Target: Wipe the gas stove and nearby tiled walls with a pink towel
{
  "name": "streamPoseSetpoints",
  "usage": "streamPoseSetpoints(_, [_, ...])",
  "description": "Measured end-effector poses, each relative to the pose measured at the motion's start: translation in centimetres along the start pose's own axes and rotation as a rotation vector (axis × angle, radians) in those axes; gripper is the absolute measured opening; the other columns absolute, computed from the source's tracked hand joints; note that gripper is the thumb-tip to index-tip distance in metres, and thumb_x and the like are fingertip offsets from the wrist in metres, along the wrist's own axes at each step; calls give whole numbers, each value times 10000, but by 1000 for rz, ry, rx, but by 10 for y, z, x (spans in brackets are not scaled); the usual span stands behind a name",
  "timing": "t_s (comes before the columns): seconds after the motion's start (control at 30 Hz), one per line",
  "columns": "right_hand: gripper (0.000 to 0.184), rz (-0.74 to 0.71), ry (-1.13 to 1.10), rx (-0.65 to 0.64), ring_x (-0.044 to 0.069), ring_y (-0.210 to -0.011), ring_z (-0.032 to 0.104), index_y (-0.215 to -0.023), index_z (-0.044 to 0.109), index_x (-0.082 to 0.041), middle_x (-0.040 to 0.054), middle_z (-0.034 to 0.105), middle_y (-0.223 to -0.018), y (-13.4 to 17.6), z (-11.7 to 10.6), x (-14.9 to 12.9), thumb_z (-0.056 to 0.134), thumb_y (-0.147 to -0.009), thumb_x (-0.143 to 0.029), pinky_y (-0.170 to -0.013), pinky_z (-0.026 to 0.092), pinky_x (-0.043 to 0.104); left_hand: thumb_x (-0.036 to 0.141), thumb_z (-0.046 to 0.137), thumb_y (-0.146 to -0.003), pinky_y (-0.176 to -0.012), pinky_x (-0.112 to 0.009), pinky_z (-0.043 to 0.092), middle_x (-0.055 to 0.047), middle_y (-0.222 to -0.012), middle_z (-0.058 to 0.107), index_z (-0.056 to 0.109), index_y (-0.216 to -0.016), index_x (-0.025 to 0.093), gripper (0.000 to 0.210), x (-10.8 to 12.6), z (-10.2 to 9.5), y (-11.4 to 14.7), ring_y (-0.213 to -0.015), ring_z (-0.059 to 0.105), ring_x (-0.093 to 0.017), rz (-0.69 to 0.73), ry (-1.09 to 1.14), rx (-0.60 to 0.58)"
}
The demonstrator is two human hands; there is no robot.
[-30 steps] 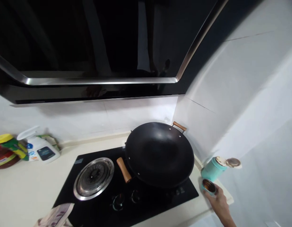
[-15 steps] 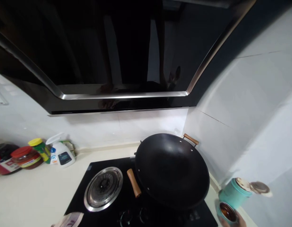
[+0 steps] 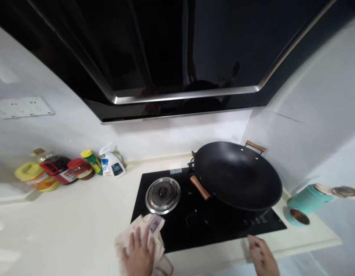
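Note:
My left hand (image 3: 138,255) lies with its fingers spread on a crumpled cream cloth (image 3: 128,234) that has a purple printed patch. The cloth covers the front left corner of the black cooktop (image 3: 177,230) and part of the counter. My right hand (image 3: 262,256) is over the counter's front edge, its fingers loosely bent with a gap between them, and I see nothing held. A teal cup (image 3: 298,217) with brown contents stands on the counter to the right of the cooktop, apart from my right hand. Behind it is a teal canister (image 3: 309,199) with its lid swung open.
A large black wok (image 3: 237,176) with wooden handles covers the right burner. A round metal-ringed burner (image 3: 163,194) is at left. Several bottles and jars, including a spray bottle (image 3: 115,165), line the back wall. A black range hood (image 3: 180,57) hangs low above.
My right hand has let go of the teal cup and moved left to the counter's front edge. My left hand has come into view on the cloth. The view has shifted left and down.

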State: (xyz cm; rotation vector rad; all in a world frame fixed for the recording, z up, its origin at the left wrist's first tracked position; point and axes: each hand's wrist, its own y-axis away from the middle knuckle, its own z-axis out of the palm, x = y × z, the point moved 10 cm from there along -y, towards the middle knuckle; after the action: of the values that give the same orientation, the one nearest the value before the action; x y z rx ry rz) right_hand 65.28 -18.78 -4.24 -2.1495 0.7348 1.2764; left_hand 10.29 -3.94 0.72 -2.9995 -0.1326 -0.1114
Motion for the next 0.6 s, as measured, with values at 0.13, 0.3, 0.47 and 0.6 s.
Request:
streamPoseSetpoints(0.13, [271,-443,-19,-331,270,-1031,714,-1064,733,-290,73,730,-1102,70,116,-121,516,-935,-389,-914,616,437,413,668,-946,-959,-474,574,-90,-1346,631,621,-1290,240,387,-23,9,23,-1180,628,-261,125,72,-15])
streamPoseSetpoints(0.3, [362,-716,81,-545,247,-1217,607,-1336,613,-255,97,643,-1303,141,215,-212,524,-986,-277,-1071,522,451,450,614,-971,-1052,-509,523,-90,-1442,575,607,-1337,260,412,-32,15,42,-1265,582,-274,295,167,18])
streamPoseSetpoints(0.47, [531,-703,288,-592,345,-1439,450,-1532,469,-308,108,467,-1582,167,263,-192,537,-1014,-404,-1148,441,572,436,623,-970,-1002,-468,558,-99,-1400,600,623,-1298,259,372,-21,28,16,-1187,616,-234,413,224,80])
streamPoseSetpoints(0.6, [632,-658,405,-674,439,-1524,288,-1577,422,-249,161,301,-1670,177,292,-168,566,-985,-418,-1188,344,657,460,589,-977,-1050,-493,524,-110,-1428,595,636,-1301,254,387,-47,33,-10,-1262,588,-266,439,244,142])
